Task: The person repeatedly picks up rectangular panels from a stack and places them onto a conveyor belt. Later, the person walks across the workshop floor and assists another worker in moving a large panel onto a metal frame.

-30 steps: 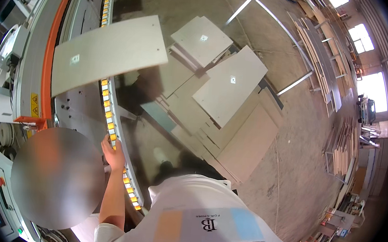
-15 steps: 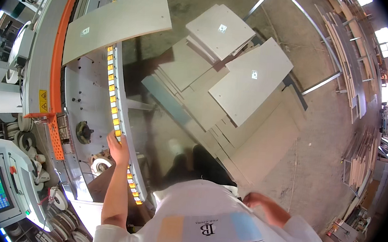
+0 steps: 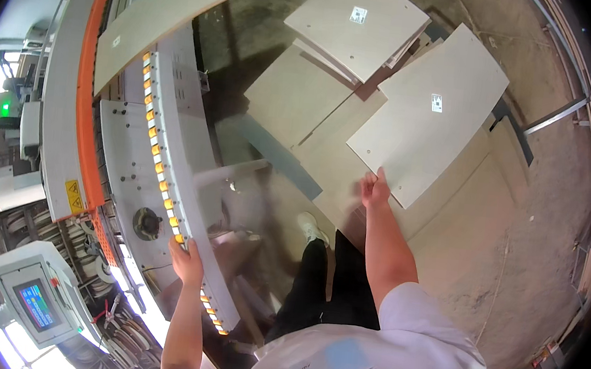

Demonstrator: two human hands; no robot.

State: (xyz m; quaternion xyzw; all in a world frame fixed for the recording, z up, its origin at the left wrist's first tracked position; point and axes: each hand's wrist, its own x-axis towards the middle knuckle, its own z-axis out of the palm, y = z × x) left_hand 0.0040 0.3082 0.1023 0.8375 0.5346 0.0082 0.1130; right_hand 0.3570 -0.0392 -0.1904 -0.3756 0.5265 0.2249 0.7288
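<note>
My left hand (image 3: 187,263) is closed over the near part of a long rail of yellow and white rollers (image 3: 157,150), which runs along the machine's side. Out to the right, my right hand (image 3: 375,189) is at the near left edge of a beige panel (image 3: 426,119) with a small white label. Its fingers are partly bent and apart; whether they touch the panel is unclear. That panel lies on a low stack of larger boards (image 3: 304,96). Farther back is another pile of labelled panels (image 3: 357,23). One more beige panel (image 3: 158,22) lies across the rollers at the far left.
An orange-edged machine (image 3: 91,94) stands along the left, with a control screen (image 3: 35,302) nearer me. A grey bar (image 3: 232,173) juts from the machine toward the stack. Metal framing (image 3: 557,116) crosses the far right. My shoe (image 3: 313,225) is between the machine and the boards.
My right hand has gone from beside my body out to the panel's edge. My left hand stays on the roller rail. The view has shifted, with the stacked boards now closer.
</note>
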